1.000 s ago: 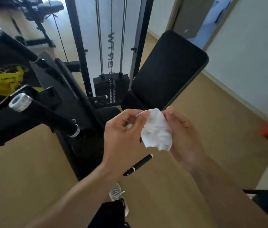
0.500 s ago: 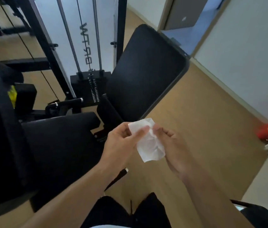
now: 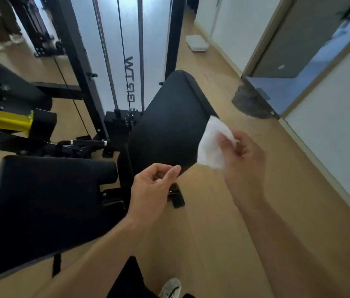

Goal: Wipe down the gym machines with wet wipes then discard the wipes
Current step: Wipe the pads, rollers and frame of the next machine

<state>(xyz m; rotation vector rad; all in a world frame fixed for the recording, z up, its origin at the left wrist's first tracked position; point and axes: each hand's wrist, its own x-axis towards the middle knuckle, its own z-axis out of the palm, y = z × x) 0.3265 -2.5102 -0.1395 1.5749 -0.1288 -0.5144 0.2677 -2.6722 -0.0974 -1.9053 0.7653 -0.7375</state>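
Head view: your right hand pinches wipe, wipe at right edge of back pad, touching or just off it, can't tell. Your left hand w/ fingers loosely curled, holding nothing, near pad's bottom corner. Seat pad lower left. Weight stack behind pad.

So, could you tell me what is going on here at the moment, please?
A person is cleaning a gym machine. Their right hand pinches a crumpled white wet wipe and holds it at the right edge of the tilted black padded backrest. Their left hand holds nothing, its fingers loosely curled just below the backrest's lower corner. The flat black padded seat lies to the left. Whether the wipe touches the pad is unclear.
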